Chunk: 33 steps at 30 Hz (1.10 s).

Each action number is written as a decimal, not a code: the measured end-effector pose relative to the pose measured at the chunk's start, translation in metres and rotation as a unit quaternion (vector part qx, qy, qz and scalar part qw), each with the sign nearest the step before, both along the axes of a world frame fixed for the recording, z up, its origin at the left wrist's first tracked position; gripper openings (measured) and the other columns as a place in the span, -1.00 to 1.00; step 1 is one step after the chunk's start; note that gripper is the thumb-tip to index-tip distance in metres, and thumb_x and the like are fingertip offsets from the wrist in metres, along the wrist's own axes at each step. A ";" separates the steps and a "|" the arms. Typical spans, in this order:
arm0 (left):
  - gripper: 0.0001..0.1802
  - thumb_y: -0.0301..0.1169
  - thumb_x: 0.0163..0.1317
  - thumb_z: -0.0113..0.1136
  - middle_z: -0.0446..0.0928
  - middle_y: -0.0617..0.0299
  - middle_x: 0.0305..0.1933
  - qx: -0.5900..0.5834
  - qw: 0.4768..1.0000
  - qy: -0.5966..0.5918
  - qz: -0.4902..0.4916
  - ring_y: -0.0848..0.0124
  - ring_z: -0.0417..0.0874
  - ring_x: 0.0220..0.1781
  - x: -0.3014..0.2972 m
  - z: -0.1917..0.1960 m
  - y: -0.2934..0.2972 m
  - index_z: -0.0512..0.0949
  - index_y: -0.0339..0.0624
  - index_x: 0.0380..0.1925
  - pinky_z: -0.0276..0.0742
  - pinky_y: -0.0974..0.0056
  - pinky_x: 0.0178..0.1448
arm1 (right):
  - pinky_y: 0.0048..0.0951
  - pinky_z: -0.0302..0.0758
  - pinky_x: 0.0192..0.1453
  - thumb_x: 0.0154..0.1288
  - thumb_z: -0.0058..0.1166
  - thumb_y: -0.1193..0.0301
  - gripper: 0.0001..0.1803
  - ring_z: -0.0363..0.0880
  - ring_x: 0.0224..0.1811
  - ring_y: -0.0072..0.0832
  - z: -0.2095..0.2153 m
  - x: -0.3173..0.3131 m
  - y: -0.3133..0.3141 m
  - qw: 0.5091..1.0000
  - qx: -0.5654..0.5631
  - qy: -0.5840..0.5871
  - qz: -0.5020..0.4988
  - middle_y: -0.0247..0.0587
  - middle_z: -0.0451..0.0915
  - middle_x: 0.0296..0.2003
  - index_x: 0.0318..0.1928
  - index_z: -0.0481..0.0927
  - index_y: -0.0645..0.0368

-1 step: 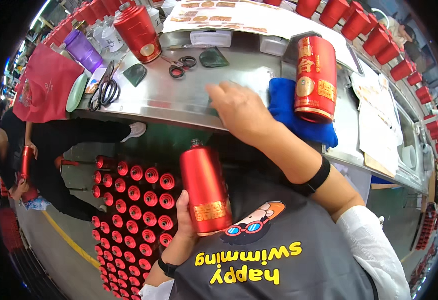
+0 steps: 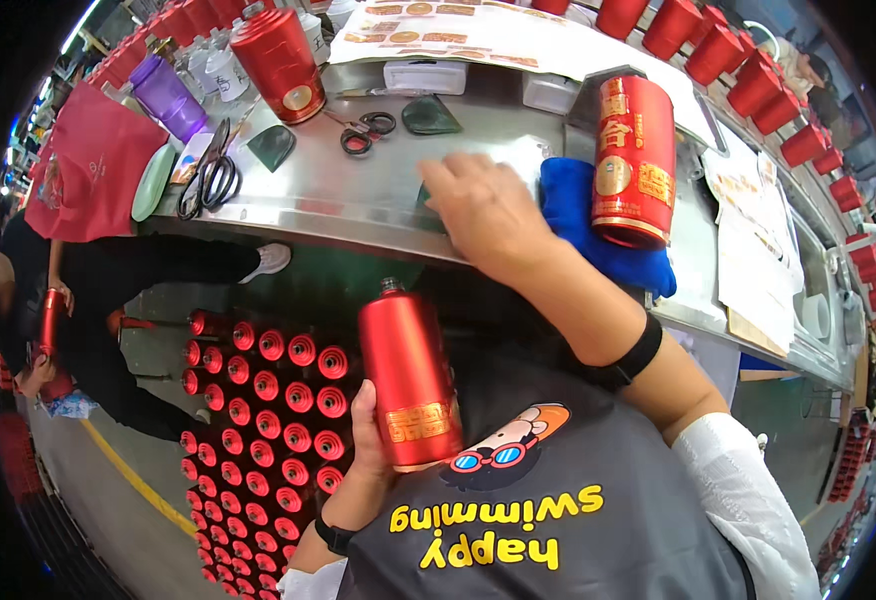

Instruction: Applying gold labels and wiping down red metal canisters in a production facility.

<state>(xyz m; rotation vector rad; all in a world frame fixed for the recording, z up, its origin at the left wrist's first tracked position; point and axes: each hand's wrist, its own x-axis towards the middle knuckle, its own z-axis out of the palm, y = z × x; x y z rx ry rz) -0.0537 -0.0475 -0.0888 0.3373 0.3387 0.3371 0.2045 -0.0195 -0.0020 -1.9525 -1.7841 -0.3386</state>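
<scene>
My left hand [image 2: 366, 452] grips a red metal bottle [image 2: 408, 385] with a gold label band, held upright against my chest below the table edge. My right hand [image 2: 485, 207] lies flat on the steel table [image 2: 358, 200], fingers spread over a dark green piece [image 2: 426, 196] that is mostly hidden under them. Just right of that hand a blue cloth [image 2: 598, 240] lies at the table edge. A red and gold cylindrical can [image 2: 635, 160] rests on the cloth.
On the table lie red-handled scissors [image 2: 366, 131], black scissors [image 2: 212, 181], two green wedges [image 2: 271, 146], another red can [image 2: 280, 52] and a purple bottle [image 2: 164, 96]. Rows of red bottles [image 2: 268, 420] cover the floor. A person in black [image 2: 108, 290] crouches at left.
</scene>
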 end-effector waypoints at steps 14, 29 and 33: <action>-0.13 0.22 0.28 -0.13 0.41 -0.06 0.19 0.013 0.998 -0.054 0.010 0.16 0.56 0.10 -0.007 0.000 0.014 0.16 -0.28 0.34 0.57 0.09 0.12 | -0.17 0.62 -0.13 0.17 -0.05 0.48 -0.79 0.69 -0.17 -0.08 0.012 0.043 0.029 0.968 -0.227 -0.057 -0.087 0.08 0.67 -0.26 -0.31 0.66 0.23; -0.06 0.30 0.23 -0.09 0.40 -0.11 0.12 0.065 0.996 -0.038 0.040 0.14 0.61 0.00 -0.008 0.013 0.030 0.16 -0.29 0.32 0.61 0.09 0.08 | -0.18 0.60 -0.05 0.12 0.06 0.48 -0.72 0.65 -0.02 -0.15 0.041 0.046 0.076 0.892 -0.427 -0.133 -0.067 -0.07 0.67 -0.11 -0.16 0.71 0.18; -0.07 0.28 0.26 -0.12 0.40 -0.15 0.16 0.035 0.995 -0.039 0.081 0.08 0.61 0.03 -0.007 0.019 0.038 0.15 -0.29 0.34 0.62 0.03 0.07 | -0.22 0.61 -0.18 0.08 0.08 0.48 -0.79 0.70 -0.24 -0.19 0.036 0.061 0.075 0.943 -0.323 -0.079 -0.034 0.00 0.66 -0.29 -0.25 0.64 0.25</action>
